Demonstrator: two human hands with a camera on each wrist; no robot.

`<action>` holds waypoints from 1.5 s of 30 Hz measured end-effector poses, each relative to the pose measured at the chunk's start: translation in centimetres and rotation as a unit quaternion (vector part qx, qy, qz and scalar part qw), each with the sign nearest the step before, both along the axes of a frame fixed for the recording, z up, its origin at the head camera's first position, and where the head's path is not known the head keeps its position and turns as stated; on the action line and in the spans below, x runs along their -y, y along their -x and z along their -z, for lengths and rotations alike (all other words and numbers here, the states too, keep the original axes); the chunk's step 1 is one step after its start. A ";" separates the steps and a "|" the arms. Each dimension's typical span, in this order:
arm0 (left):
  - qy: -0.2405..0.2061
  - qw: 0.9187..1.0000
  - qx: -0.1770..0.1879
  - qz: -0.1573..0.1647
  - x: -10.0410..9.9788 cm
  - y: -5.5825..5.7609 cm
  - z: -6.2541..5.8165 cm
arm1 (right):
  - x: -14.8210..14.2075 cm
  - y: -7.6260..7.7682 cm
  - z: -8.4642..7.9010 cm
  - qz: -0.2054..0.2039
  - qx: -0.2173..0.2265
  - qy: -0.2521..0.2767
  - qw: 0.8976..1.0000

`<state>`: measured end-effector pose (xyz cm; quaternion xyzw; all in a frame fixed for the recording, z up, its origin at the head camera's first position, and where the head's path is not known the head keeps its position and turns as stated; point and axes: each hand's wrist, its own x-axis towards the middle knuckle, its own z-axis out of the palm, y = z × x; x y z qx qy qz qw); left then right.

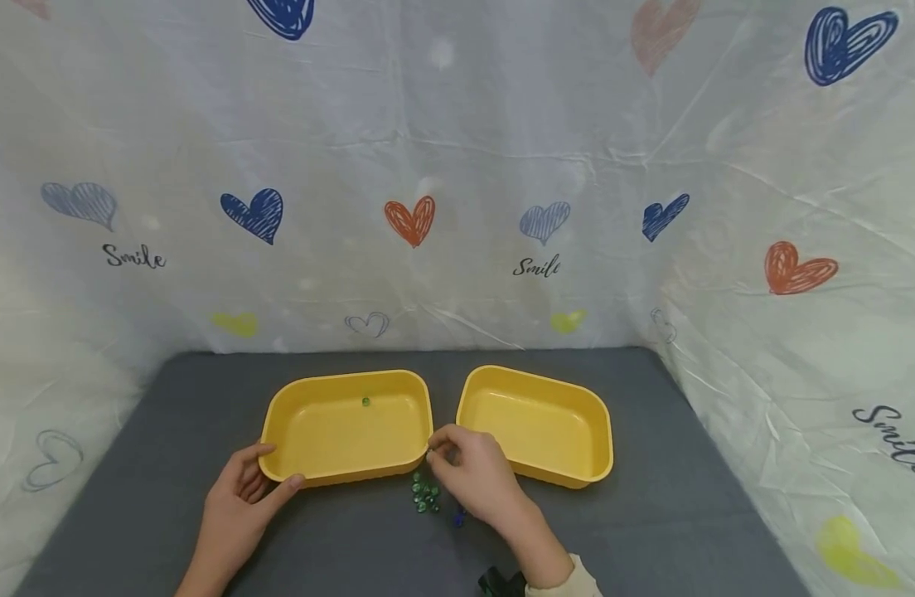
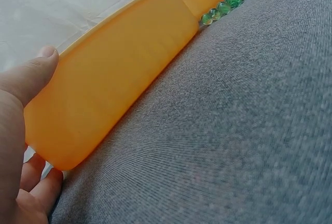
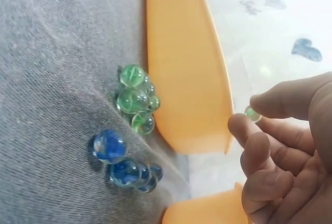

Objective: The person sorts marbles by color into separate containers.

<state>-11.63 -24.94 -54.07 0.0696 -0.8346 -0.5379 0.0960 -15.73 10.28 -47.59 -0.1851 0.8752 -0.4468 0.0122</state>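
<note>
Yellow plastic forms both bins, set side by side on a grey cloth: the left bin (image 1: pixel 353 474), with one loose green marble (image 1: pixel 365 401) lying in it near the far wall, and the right bin (image 1: pixel 558 476), angled beside it. The likeliest mishap is a slip: the held marble (image 3: pixel 253 113) is smooth, round glass caught by a small contact, so a loosened pinch or a knock against the rim could drop it onto the cloth. A low pass of the right hand could also scatter the green marbles (image 3: pixel 133 101) clustered just beside the left bin's near wall, or the blue marbles (image 3: pixel 110 146) close to them, since nothing fences them in. Too hard a pull at the corner could drag or tilt the left bin and set the marble inside rolling. The left hand (image 1: pixel 234 502) is partly open around that bin's near left corner, its thumb on the front rim and its fingers against the end. The right hand (image 1: pixel 476 473) is nearly closed at the tips, pinching the single green marble by the bin's near right corner, with the other fingers bent and seemingly holding nothing.
</note>
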 end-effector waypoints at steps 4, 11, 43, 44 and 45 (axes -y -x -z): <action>0.000 1.000 0.000 0.002 0.0 0.0 -0.1 | 0.5 0.3 -0.2 0.000 -0.015 0.019 1.000; -0.002 1.000 0.006 0.004 -0.1 0.0 0.0 | 2.1 0.8 0.0 -0.014 -0.013 0.056 0.998; -0.010 1.000 0.014 0.000 -0.1 -0.1 -0.1 | 3.7 2.2 0.4 0.010 0.028 0.083 0.996; -0.011 1.000 0.015 0.000 -0.1 -0.1 -0.1 | 3.7 2.2 0.4 0.010 0.028 0.083 0.996; -0.012 1.000 0.017 0.000 -0.1 -0.2 -0.1 | 3.7 2.2 0.4 0.009 0.028 0.082 0.996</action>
